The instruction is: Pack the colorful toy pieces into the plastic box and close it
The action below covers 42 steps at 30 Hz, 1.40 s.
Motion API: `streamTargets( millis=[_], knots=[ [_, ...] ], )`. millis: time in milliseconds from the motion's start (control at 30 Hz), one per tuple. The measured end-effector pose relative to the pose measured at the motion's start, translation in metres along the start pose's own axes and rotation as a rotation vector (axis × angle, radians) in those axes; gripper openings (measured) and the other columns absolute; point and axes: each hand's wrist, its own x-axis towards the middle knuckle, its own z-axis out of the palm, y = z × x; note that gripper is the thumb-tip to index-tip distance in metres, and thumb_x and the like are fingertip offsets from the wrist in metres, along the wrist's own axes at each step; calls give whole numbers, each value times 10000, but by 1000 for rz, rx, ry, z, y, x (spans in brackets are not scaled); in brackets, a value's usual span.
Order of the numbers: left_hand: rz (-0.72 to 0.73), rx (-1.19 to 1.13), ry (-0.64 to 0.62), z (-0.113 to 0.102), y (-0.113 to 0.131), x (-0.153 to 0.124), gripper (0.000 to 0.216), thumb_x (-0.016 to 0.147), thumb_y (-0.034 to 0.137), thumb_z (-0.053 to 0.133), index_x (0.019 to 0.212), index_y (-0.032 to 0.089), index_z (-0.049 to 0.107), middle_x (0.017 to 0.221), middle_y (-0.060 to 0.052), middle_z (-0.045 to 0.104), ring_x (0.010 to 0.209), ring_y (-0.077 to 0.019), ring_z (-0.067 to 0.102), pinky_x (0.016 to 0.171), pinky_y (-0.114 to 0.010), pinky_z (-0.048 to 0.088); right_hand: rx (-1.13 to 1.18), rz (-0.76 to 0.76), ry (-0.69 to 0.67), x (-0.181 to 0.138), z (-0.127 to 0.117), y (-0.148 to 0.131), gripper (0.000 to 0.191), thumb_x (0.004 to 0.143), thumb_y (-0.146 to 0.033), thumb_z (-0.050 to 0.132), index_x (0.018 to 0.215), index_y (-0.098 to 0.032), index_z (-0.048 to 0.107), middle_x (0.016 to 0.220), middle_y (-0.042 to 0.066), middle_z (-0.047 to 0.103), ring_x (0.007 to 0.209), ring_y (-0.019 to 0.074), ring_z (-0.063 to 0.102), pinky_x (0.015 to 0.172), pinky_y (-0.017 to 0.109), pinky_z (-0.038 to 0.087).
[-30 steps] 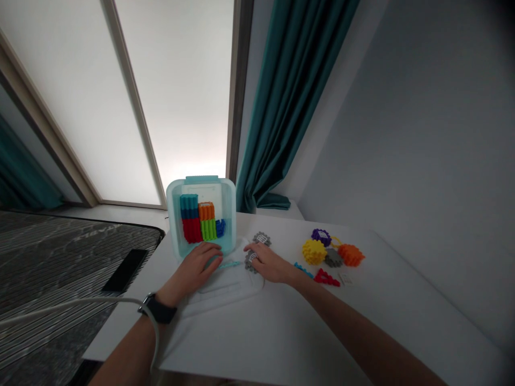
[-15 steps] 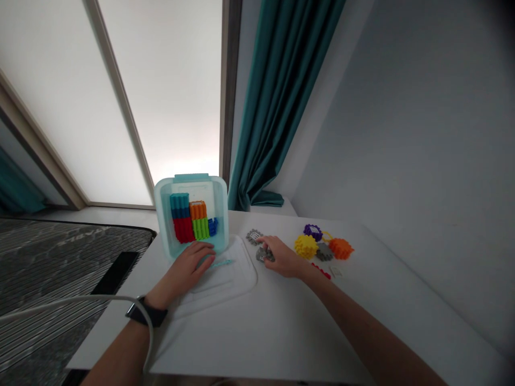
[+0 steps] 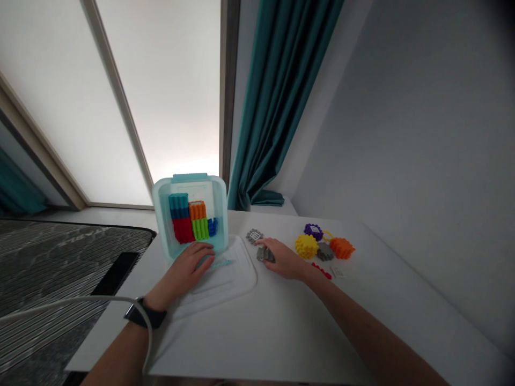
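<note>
**Labels around the grip, none of them legible**

No word, number or brand can be read. Just beyond the right hand's grip, slightly to its left, a grey gear bears a white label with dark marks too small to make out. Right of the grip and farther off, a purple gear carries a similar white label, its print also blurred. Right of the grip and a little nearer the person, a small pale tag lies on the table, its faint marks unreadable. Left of the grip and beyond it, a whitish patch tops an orange block; whether it is printed cannot be told.
</note>
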Motion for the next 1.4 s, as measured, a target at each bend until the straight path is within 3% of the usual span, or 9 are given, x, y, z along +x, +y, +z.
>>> streamTargets(
  millis=[333, 533, 700, 1000, 1133, 1267, 1400],
  knots=[
    [3, 0, -10, 0, 0, 1, 342, 997, 417, 408, 1046, 215, 679, 1149, -87, 692, 1088, -245, 642, 991, -422, 511, -3, 45, 4, 1, -4, -1, 429, 850, -197, 574, 1278, -168, 575, 1311, 134, 620, 1219, 247, 571, 1093, 430, 389],
    [-54, -64, 3, 0, 2, 0, 285, 954, 410, 508, 1115, 208, 627, 1158, -97, 679, 1102, -258, 631, 1003, -442, 493, 176, -15, 51, 8, -12, -53, 419, 891, -230, 568, 1308, -204, 533, 1274, 97, 630, 1143, 219, 597, 1012, 380, 449],
    [-106, -218, 6, -6, 5, -2, 344, 885, 411, 609, 1163, 209, 589, 1197, -102, 656, 1111, -273, 623, 991, -442, 490, 284, -186, 96, 26, 10, -96, 389, 891, -204, 583, 1275, -221, 529, 1235, 91, 626, 1148, 230, 579, 1011, 394, 444],
    [-120, -453, 1, -10, 4, 2, 183, 909, 366, 608, 979, 197, 616, 1101, -73, 649, 1041, -232, 617, 974, -379, 470, 362, -225, 92, 47, 34, -113, 372, 889, -207, 605, 1243, -239, 498, 1156, 68, 629, 1042, 227, 617, 909, 391, 509],
    [-160, -508, 21, -9, 0, 3, 206, 929, 390, 579, 912, 190, 627, 1087, -72, 623, 1060, -223, 595, 985, -360, 449, 283, -263, 186, 44, 33, -114, 409, 919, -259, 581, 1309, -227, 463, 1238, 108, 572, 1103, 234, 592, 932, 407, 526],
    [-218, -588, 35, -11, -3, 2, 268, 945, 420, 546, 852, 182, 627, 1049, -63, 609, 1052, -217, 579, 964, -339, 449, -7, -505, 292, 37, 33, -106, 477, 892, -186, 582, 1353, -205, 464, 1387, 154, 478, 1299, 273, 474, 1059, 458, 466],
    [-261, -695, 12, -15, -4, 3, 293, 954, 432, 532, 878, 174, 647, 995, -50, 599, 980, -199, 576, 911, -320, 459, -337, -689, 394, 40, 39, -96, 472, 888, -71, 543, 1331, -231, 529, 1370, 121, 546, 1310, 262, 475, 1065, 459, 460]
  ],
)
